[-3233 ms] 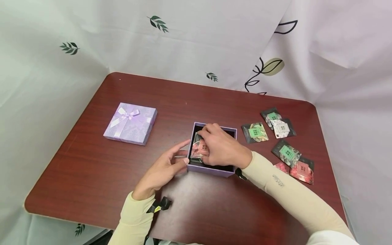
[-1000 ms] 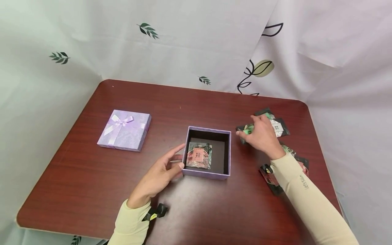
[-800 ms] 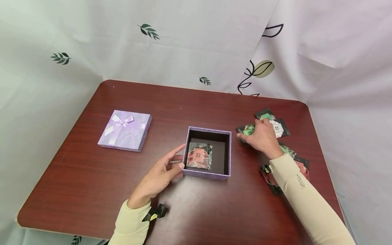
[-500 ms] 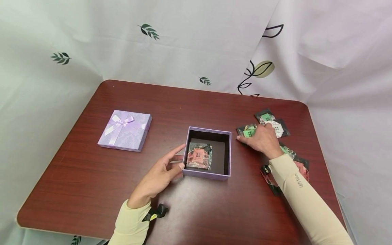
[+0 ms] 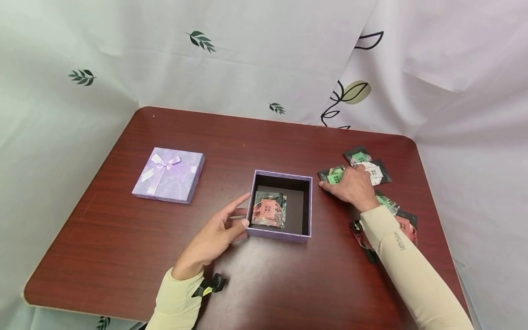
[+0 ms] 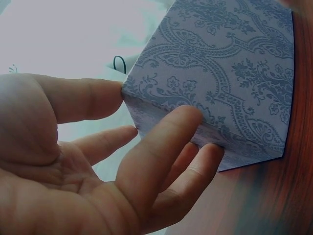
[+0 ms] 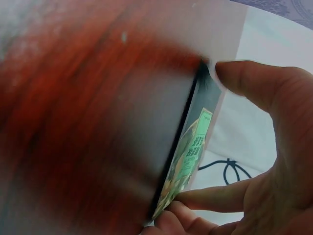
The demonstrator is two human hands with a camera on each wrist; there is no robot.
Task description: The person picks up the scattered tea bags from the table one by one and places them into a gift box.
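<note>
On the table, a packet sits between thumb and fingers of the right hand, clamping unclear; best pinch edges evenly while the left hand, fingers apart, touches the box.

Spreads out as a reddish-brown, wood-grained, round-cornered table and bears a lilac, ribbon-tied lid toward the left, an open purple box near the middle, and several dark, colour-labelled packets, partly overlapping, toward the right.
</note>
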